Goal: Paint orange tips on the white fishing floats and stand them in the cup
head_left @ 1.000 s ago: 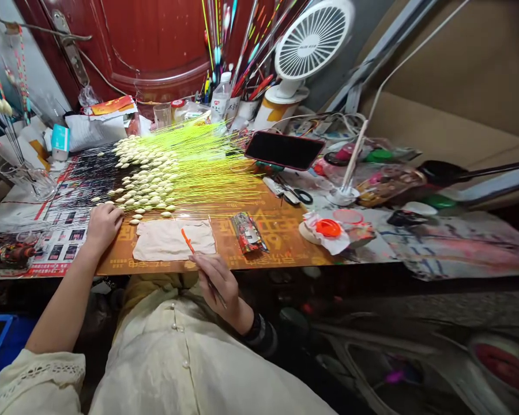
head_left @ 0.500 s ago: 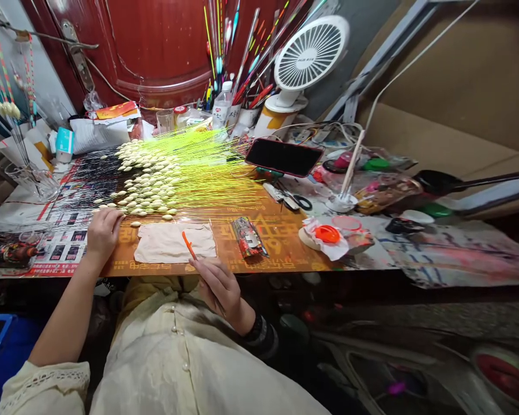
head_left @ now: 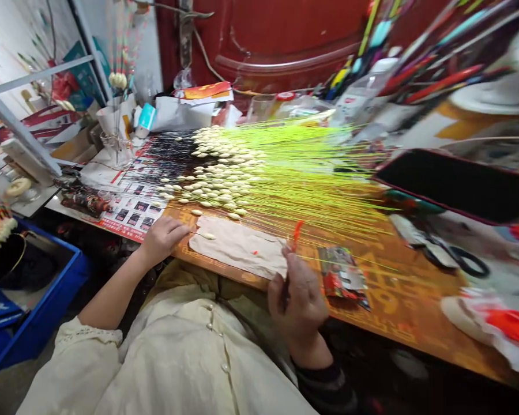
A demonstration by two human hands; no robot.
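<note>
My left hand (head_left: 166, 237) pinches the thin dark stem of a cream float (head_left: 207, 236), whose body lies over the left part of a beige cloth (head_left: 237, 245). A small orange spot marks the cloth. My right hand (head_left: 300, 291) is closed around a brush (head_left: 297, 233) with a bright orange tip pointing up, at the cloth's right end. Behind the cloth lies a wide pile of cream floats (head_left: 225, 173) with yellow-green stems to the right and dark stems to the left. Right of my right hand sits a small printed packet (head_left: 343, 274).
Scissors (head_left: 462, 259) and a dark phone (head_left: 458, 181) are on the right. An orange paint dish (head_left: 510, 325) stands at the right front. Left of the table is a blue crate (head_left: 64, 288); a glass (head_left: 116, 148) stands at the back left.
The view has swung left. My left hand has drawn one float from near the pile to the cloth's edge. My right hand, with the brush, has shifted to the cloth's right end.
</note>
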